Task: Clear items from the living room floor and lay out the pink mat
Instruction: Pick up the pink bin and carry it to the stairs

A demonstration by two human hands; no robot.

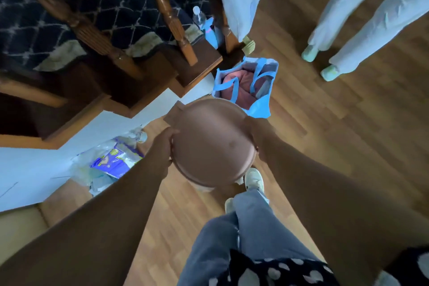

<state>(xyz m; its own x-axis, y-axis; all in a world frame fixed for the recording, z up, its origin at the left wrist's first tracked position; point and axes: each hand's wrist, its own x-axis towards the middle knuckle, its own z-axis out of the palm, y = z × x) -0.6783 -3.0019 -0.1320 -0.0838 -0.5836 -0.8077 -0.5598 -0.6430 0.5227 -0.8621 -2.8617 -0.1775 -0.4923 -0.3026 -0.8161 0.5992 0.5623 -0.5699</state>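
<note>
A round brown plastic stool [212,144], seen seat-up, is held off the wooden laminate floor [325,123] between both hands, presumably so that it can be carried clear of the space where the mat is to go. The left hand [166,144] is curled over the left rim, thumb on top and fingers wrapped under the edge. The right hand [255,139] is set against the right rim, but its fingers are hidden behind the seat, so how they lie cannot be told. A grip on opposite sides is judged to keep the stool level while it is moved.

Just beyond the stool, a blue-handled fabric bag [262,100] stands open on the floor with a folded pink cloth bundle [240,88] inside; this is probably the pink mat, not yet laid out. At the near left, a crumpled clear plastic wrapper with a purple pack [113,160] lies against the white stair base [46,165] and is yet to be cleared. At the far right, another person's pale trousered legs [362,16] are seen standing.
</note>
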